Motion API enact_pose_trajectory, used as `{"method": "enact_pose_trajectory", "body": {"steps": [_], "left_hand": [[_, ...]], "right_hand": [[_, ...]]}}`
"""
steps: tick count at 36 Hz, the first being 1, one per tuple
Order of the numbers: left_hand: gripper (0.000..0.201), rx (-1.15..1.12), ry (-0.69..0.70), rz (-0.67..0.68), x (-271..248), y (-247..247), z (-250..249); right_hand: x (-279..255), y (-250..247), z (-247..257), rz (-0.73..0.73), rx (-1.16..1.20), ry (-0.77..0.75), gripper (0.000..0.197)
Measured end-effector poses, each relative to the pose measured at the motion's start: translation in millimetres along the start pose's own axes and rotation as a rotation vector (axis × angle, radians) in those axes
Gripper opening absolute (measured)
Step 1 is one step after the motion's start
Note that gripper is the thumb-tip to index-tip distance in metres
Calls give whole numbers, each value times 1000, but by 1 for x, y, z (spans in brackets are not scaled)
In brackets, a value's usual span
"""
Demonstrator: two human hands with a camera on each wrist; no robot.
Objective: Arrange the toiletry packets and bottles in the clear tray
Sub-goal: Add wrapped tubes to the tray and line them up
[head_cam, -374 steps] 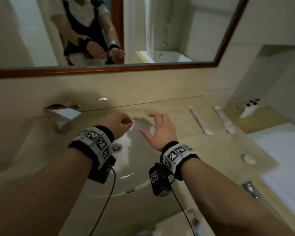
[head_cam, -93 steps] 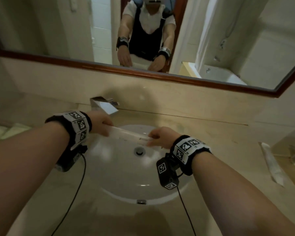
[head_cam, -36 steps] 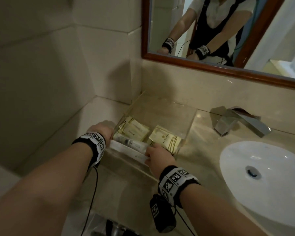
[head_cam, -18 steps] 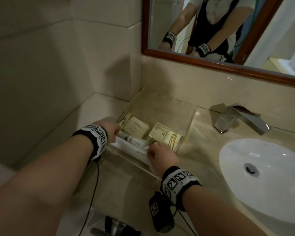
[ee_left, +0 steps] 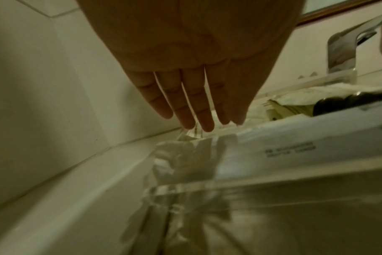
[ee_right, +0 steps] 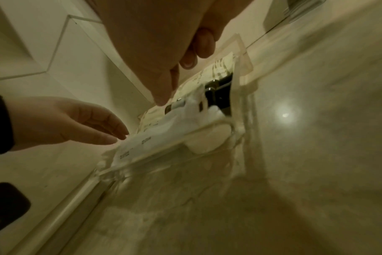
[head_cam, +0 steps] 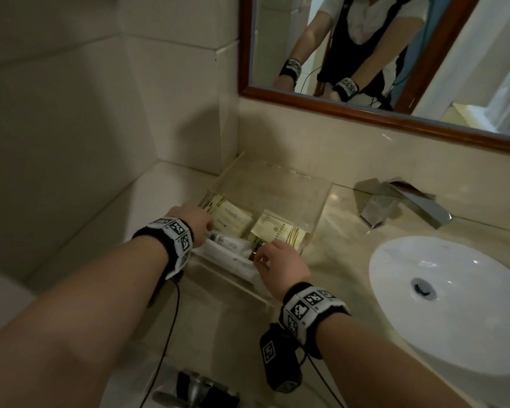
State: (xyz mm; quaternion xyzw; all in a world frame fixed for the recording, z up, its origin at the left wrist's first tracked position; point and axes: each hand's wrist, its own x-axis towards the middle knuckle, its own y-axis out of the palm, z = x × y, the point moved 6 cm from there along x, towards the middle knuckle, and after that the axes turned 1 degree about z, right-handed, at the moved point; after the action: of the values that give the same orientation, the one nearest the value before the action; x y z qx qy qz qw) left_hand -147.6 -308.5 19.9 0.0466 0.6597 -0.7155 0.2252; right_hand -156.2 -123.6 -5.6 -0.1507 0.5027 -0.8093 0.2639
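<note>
The long white packet, carried over a moment ago, is now laid in the clear tray between the hands. Left hand is released, fingers straight; right hand is curled over a dark bottle, grasp unconfirmed. Placement is judged nearly complete.

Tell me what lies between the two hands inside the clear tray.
Between the left hand and the right hand, the long white packet lies along the clear tray's near wall, with a small bottle just behind it. The head view shows this best.
</note>
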Motion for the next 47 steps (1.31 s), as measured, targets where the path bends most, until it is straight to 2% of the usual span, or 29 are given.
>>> {"method": "enact_pose_trajectory", "body": {"steps": [3,8,18,20,24,28,35,40,43,47], "left_hand": [[33,-67,29,-11,-1,-7,-10],[31,-145,68,-19,-3,-25,-33],[30,-111,226,-101,-6,-67,-108],[30,-84,269,-116,-7,-75,-131],[30,-58,355,-107,-8,-86,-181],[31,-21,437,-101,-14,-99,-236],[33,38,559,-142,-26,-124,-342],[28,79,681,-229,-39,-147,-417],[28,56,680,-168,-38,-152,-468],[28,50,721,-170,-48,-160,-540]], "right_hand": [[-2,-14,-9,-83,6,26,20],[-6,-41,-34,-115,5,112,17],[-29,-95,-88,-213,-22,185,19],[-37,-106,-106,-230,-14,230,22],[-57,-130,-140,-279,-22,283,15],[-79,-154,-176,-321,-25,340,21],[-126,-198,-256,-381,5,475,22],[-161,-226,-313,-375,12,552,18],[-186,-248,-356,-383,4,588,18],[-223,-276,-410,-407,-11,654,20]]}}
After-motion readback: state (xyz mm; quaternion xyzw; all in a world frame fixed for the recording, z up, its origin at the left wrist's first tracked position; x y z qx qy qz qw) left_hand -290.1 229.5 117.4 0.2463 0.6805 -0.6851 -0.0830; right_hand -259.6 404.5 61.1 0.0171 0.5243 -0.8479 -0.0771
